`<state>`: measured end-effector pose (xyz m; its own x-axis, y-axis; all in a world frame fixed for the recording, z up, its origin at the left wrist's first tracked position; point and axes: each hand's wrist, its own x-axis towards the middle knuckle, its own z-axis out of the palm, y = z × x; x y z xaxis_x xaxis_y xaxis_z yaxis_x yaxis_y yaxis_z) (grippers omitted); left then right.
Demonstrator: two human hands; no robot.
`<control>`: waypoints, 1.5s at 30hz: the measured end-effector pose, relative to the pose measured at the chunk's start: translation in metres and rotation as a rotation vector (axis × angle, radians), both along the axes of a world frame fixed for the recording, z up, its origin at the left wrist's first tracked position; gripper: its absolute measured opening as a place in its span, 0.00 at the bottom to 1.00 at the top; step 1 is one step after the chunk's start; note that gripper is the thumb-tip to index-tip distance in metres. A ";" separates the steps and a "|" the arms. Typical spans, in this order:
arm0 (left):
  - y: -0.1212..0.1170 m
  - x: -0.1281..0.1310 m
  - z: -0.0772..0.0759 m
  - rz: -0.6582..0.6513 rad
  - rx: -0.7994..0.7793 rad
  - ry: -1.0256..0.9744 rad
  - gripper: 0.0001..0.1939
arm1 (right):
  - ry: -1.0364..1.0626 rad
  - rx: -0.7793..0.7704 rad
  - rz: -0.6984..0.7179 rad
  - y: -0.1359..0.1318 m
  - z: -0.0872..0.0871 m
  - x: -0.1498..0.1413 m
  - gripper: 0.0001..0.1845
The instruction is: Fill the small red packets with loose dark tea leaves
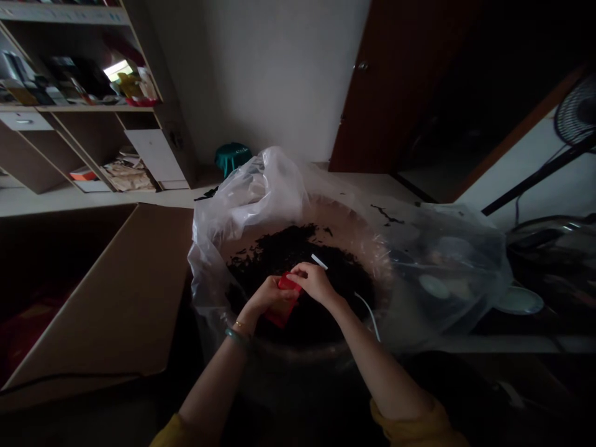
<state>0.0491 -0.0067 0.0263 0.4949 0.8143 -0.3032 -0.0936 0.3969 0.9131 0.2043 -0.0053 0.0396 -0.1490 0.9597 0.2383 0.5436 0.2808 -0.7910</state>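
Both my hands are over a large clear plastic bag (261, 186) holding a heap of dark loose leaves (298, 248). My left hand (269, 295) is closed on a small red pouch (282, 310), gripping it from the left. My right hand (315, 280) pinches the pouch's top edge and also holds a thin white strip (319, 261) that sticks up to the right. A green bangle and a thin gold bracelet sit on my left wrist. Whether the pouch has leaves in it is hidden.
An open cardboard box (116, 298) stands at the left. Shelves (69, 108) with clutter fill the far left. A green stool (231, 158) is by the wall, a brown door (391, 87) behind. A fan (575, 115) and metal dishes (549, 233) are at the right.
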 end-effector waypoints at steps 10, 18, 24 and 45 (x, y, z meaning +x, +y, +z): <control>0.000 0.004 -0.012 -0.002 0.054 0.101 0.20 | -0.416 0.079 0.020 0.006 0.007 -0.008 0.19; 0.002 0.005 -0.014 0.016 0.044 0.059 0.21 | -0.526 0.029 0.026 0.010 0.013 -0.011 0.19; 0.000 0.010 -0.011 0.007 0.086 0.071 0.21 | -0.569 0.108 0.068 0.012 0.006 -0.015 0.23; 0.002 0.008 -0.001 0.246 0.107 -0.001 0.25 | -0.536 -0.051 -0.315 0.006 -0.011 0.065 0.16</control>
<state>0.0575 -0.0045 0.0255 0.2780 0.9377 -0.2086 -0.1759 0.2632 0.9486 0.2695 0.0009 0.0283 0.0569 0.9852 0.1616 0.9192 0.0114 -0.3937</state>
